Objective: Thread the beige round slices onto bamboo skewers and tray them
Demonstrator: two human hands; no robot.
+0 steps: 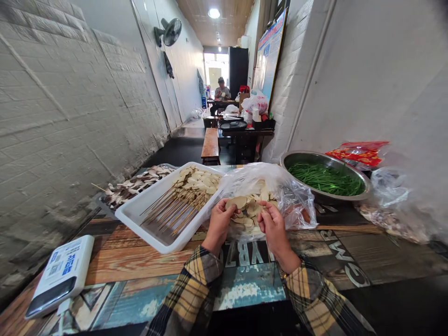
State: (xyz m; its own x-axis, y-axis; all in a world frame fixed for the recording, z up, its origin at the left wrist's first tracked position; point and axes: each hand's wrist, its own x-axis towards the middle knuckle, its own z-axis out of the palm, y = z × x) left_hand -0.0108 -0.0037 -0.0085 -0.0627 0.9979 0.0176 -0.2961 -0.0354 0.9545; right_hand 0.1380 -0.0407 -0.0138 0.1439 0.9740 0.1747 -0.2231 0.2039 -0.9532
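My left hand [220, 220] is closed, pinching a pale round slice [237, 202] at the mouth of a clear plastic bag [276, 189]. My right hand [273, 223] is closed on another slice or a thin stick; I cannot make out which. More pale slices [249, 215] lie in a heap inside the bag between my hands. Left of my hands stands a white tray [140, 214] with several skewers [178, 205] threaded with pale slices.
A metal tray of mushroom skewers [135, 185] sits behind the white tray. A steel bowl of green stalks [327, 179] stands at the right, with plastic bags [388, 191] and a red packet [359, 153] beyond. A white device [61, 275] lies near left. A person sits far down the corridor [221, 89].
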